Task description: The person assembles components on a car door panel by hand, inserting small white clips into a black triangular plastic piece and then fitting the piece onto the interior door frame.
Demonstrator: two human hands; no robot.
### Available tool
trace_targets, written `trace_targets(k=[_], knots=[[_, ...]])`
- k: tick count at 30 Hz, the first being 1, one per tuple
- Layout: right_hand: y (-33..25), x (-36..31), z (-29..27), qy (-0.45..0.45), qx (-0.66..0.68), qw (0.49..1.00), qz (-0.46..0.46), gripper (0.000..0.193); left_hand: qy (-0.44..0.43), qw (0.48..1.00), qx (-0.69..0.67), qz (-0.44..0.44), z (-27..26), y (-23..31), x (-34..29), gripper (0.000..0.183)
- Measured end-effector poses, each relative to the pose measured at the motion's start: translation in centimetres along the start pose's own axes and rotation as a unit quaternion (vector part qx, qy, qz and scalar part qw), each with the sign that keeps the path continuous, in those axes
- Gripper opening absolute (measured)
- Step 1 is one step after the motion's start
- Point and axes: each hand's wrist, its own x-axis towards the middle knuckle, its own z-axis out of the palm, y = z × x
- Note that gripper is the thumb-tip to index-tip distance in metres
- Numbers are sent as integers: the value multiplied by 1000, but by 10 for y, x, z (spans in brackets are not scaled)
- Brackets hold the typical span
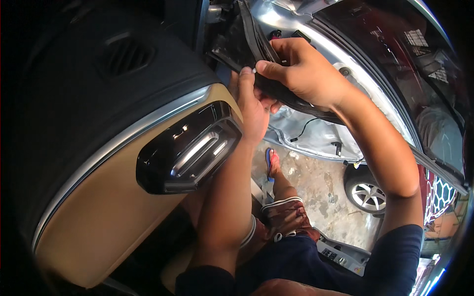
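Both my hands are up on a black rubber-like seal strip [256, 39] that curves down toward the open car door. My left hand [253, 111] pinches its lower edge, thumb on top and fingers curled beneath. My right hand [311, 74] grips the strip just above, its thumb pressed close to my left thumb. A tiny white piece [255, 70], perhaps a clip, shows between the two thumb tips. The fingers of my right hand are partly hidden behind the strip.
Close on the left is the dashboard [98, 207], tan and black, with a glossy black vent panel [192, 148]. An open car door [321, 133], its inner metal bare, has loose cables [303, 130]. Beyond are a wheel [365, 192] and a stained floor [316, 182].
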Motion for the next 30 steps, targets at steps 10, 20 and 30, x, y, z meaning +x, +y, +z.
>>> trace_targets(k=[10, 20, 30], knots=[[19, -24, 11, 248, -172, 932, -204, 19, -3, 993, 86, 86, -2, 4, 0, 16], [24, -34, 12, 285, -352, 840, -300, 11, 39, 989, 74, 122, 6, 1, -5, 21], [34, -28, 16, 284, -281, 861, -314, 12, 13, 960, 194, 201, 4, -10, -8, 18]])
